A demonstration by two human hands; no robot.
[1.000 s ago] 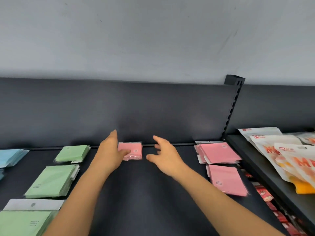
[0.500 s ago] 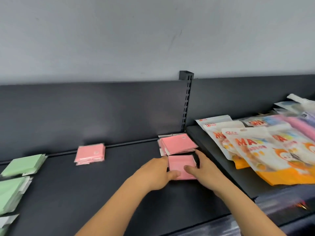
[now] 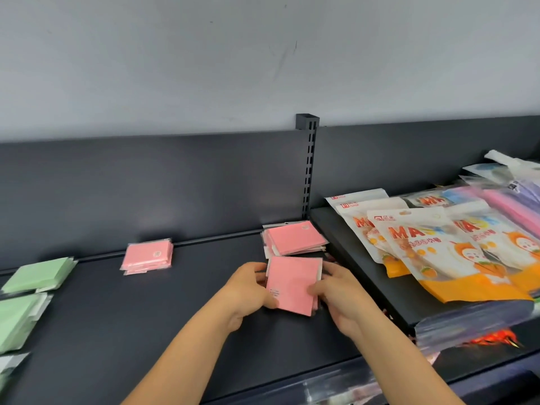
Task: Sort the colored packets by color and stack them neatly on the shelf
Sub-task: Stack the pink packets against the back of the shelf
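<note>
The person is squaring up a pink stack of packets between both hands, low on the dark shelf and just in front of the rear pink pile. The left hand is gripping the stack's left edge with the thumb curled over the top. The right hand is pinching the right edge, fingers wrapped round the side. Whether the stack is resting on the shelf or being lifted slightly clear is hard to tell from this angle.

To do this well, both hands should be pressing inward evenly so the loose packets are lining up flush. The near edge should then be tapped down before anything is carried. The packets look slippery and could be fanning out if one side is squeezed harder.

The stack is lying roughly flat, pink face up, and is nearly square. Its slightly longer axis is running away from the person, turned a little off the line of the shelf. Its printed label is sitting at the near left corner, and a white strip is showing along the right edge.
</note>
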